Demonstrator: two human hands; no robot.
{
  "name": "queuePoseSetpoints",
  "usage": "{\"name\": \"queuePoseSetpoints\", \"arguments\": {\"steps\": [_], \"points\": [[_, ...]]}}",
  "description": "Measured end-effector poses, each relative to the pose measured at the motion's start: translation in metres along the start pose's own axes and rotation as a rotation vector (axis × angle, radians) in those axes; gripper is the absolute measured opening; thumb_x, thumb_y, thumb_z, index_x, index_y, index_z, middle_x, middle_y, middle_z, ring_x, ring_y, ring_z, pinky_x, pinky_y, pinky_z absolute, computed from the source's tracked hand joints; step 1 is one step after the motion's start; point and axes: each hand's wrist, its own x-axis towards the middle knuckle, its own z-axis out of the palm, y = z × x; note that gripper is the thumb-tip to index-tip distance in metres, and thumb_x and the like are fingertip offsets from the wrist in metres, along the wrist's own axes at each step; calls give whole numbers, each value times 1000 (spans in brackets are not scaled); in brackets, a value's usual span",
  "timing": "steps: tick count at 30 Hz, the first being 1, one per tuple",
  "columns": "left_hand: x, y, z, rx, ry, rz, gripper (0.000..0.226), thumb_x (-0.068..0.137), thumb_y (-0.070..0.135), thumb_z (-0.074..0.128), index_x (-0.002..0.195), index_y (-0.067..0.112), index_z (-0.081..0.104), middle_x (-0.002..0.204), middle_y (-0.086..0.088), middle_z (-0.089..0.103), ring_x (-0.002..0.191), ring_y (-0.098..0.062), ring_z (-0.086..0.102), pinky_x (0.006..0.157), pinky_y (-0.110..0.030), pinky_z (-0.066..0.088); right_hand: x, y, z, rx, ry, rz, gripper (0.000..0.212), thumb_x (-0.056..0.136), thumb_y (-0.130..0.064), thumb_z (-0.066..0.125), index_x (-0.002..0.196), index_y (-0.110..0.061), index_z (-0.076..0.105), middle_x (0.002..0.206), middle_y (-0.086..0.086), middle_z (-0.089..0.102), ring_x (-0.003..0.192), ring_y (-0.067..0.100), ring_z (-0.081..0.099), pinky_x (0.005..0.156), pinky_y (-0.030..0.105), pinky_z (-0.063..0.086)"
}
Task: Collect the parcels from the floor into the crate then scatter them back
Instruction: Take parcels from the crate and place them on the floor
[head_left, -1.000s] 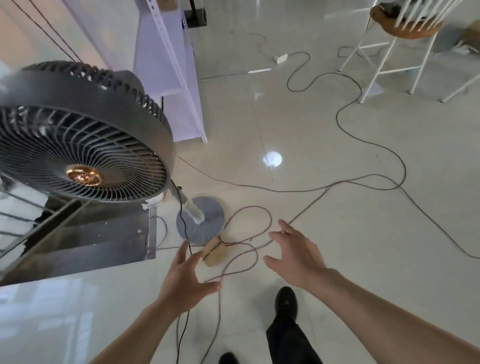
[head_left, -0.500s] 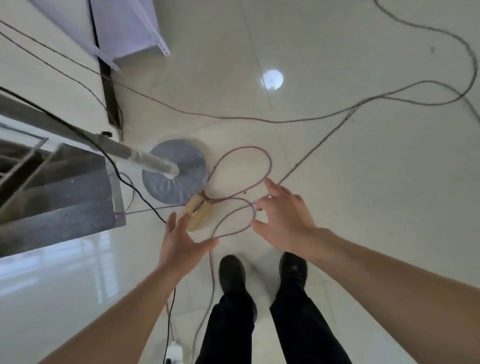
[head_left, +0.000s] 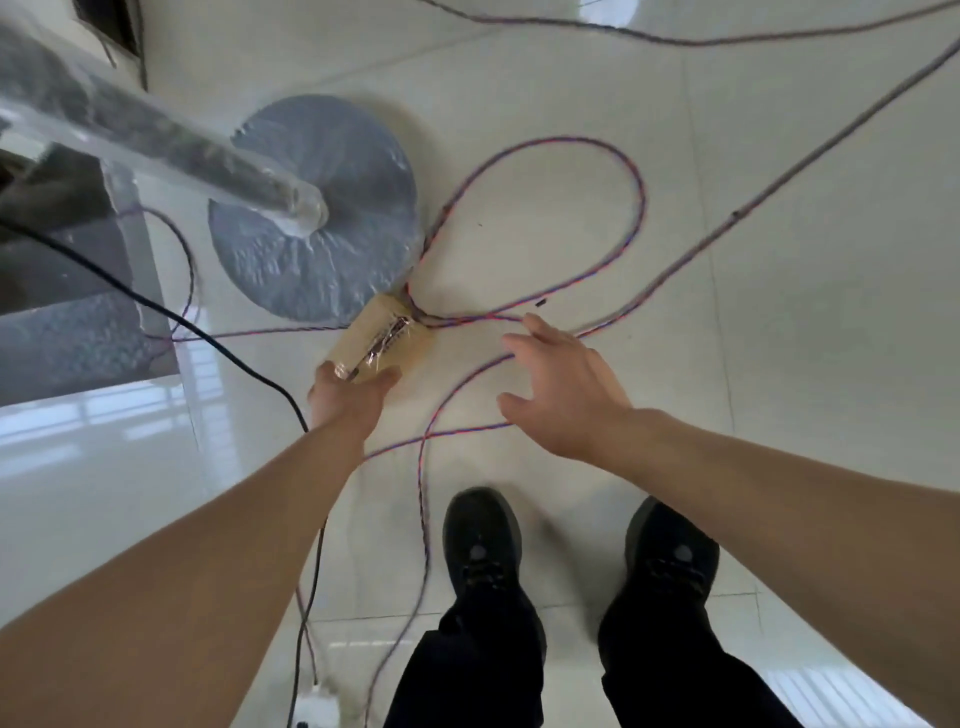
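Parcel (head_left: 382, 338), a small tan cardboard packet with clear tape along its top, lies on the glossy tiled floor (head_left: 779, 364) just beside the round grey fan base (head_left: 322, 156), with twisted red-and-blue cable (head_left: 636, 208) looping past its far end. The left hand (head_left: 349, 400) grasps the parcel's near end, thumb on one side and fingers on the other. The right hand (head_left: 563, 395) is released, fingers spread, hovering near the parcel over the cable loops. Two black shoes (head_left: 483, 540) stand below, and a black cord (head_left: 234, 353) runs beside the left forearm.
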Motion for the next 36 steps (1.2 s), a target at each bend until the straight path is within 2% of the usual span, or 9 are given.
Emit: {"name": "queuePoseSetpoints", "arguments": {"steps": [7,11,14,18,21,24,28,32,36], "points": [[56,-3,15,-224,-38,-140,112,50,57,86,148,51,32,139,6,54,116,-24,61,98,-45,52,57,-14,21,-16,-5,-29,60,91,-30,63,147,-16,49,160,12,36,146,34,40,115,47,38],[56,-3,23,-135,-46,-42,72,63,37,76,130,47,51,132,-6,55,86,-23,63,66,-31,50,63,-9,23,-13,-14,-46,66,90,-27,64,152,-18,44,160,10,38,147,31,39,116,44,37],[33,0,45,-44,-160,192,64,74,24,72,135,33,55,132,-5,53,95,-19,59,74,-25,48,64,-7,23,56,5,19,81,87,-26,69,159,-19,31,159,7,39,143,31,42,114,41,39],[11,0,71,-215,-331,61,85,76,25,67,153,35,32,137,2,52,117,-22,56,104,-43,46,67,4,26,260,55,288,97,84,-23,72,163,-18,16,159,6,36,142,31,44,110,36,38],[2,7,84,-256,-417,-50,78,87,11,60,156,33,29,126,-2,59,109,-22,57,92,-38,46,65,20,27,414,110,504,66,81,-20,71,141,-17,44,133,8,53,121,33,55,86,34,42],[-7,17,88,-384,-428,-80,58,77,9,57,131,29,57,98,-3,62,86,-21,56,73,-34,40,59,37,29,689,235,449,19,76,-17,69,92,-24,61,85,-5,63,92,25,61,72,31,44],[-7,12,89,-520,-310,-86,3,77,21,55,80,19,56,79,0,53,80,-19,48,79,-39,37,38,54,36,941,524,350,28,72,-33,67,98,-30,58,87,-7,61,87,16,58,77,24,45],[-8,3,99,-447,-403,-131,23,98,42,53,102,20,56,92,-7,62,83,-20,59,79,-39,43,22,77,50,783,314,564,33,94,-35,68,121,-16,63,99,2,68,97,24,60,73,27,40],[-15,0,107,-389,-465,-162,42,98,58,48,103,18,60,90,-4,65,79,-25,57,78,-35,42,16,82,56,788,295,585,23,97,-39,64,97,-17,71,96,1,68,96,22,60,66,28,39]]}}
